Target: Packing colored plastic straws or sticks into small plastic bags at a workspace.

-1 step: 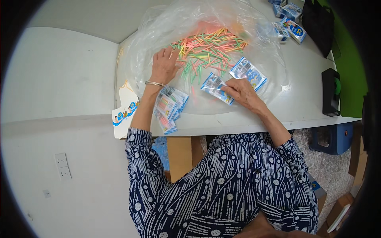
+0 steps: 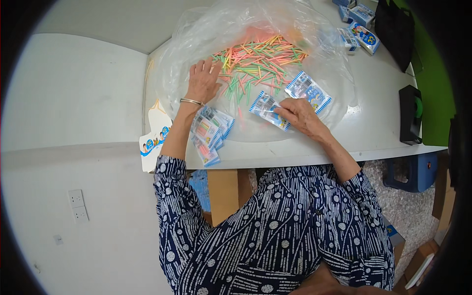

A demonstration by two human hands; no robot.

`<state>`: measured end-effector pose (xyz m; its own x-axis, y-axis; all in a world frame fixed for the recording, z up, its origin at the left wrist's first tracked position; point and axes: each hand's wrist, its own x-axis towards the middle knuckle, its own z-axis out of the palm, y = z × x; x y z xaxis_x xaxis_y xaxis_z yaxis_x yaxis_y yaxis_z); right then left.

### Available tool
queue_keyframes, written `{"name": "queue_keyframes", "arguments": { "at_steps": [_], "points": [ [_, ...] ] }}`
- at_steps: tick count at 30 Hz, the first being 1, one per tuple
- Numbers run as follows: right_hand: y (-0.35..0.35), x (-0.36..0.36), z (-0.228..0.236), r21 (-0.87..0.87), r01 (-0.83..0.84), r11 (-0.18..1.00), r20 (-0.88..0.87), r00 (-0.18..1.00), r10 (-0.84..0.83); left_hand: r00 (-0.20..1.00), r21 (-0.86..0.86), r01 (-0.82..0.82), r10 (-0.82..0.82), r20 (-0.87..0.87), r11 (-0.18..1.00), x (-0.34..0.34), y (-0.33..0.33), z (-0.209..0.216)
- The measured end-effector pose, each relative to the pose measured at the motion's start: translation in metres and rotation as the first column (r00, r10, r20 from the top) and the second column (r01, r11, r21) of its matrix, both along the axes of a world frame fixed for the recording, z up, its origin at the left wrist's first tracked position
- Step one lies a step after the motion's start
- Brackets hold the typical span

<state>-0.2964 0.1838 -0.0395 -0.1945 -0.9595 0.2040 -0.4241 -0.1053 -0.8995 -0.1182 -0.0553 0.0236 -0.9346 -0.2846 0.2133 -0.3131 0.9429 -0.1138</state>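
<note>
A heap of thin pink, green and yellow sticks (image 2: 260, 61) lies in a large clear plastic bag (image 2: 189, 37) spread over the table. At the heap's left edge is my left hand (image 2: 202, 81), palm down, fingers apart, with nothing seen in it. My right hand (image 2: 300, 115) pinches a small blue-and-white packet (image 2: 265, 105) by its right side. Close beyond that hand another blue-and-white packet (image 2: 309, 92) rests on the plastic. Several clear-fronted packets with coloured sticks inside (image 2: 209, 129) overlap beside my left wrist.
A white printed carton (image 2: 156, 135) stands at the table's left edge, against the wall. Small blue-and-white boxes (image 2: 363, 37) and a black bag (image 2: 394, 32) are at the far right. A black tape dispenser (image 2: 409, 115) sits on the right. Below is a blue stool (image 2: 415, 172).
</note>
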Motion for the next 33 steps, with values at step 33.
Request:
{"name": "queue_keyframes", "arguments": {
  "at_steps": [33],
  "points": [
    [0.000, 0.003, -0.012, -0.095, -0.026, 0.995, -0.148, 0.989, 0.012, 0.972, -0.211, 0.173, -0.132, 0.197, 0.962, -0.048, -0.077, -0.041]
  ]
}}
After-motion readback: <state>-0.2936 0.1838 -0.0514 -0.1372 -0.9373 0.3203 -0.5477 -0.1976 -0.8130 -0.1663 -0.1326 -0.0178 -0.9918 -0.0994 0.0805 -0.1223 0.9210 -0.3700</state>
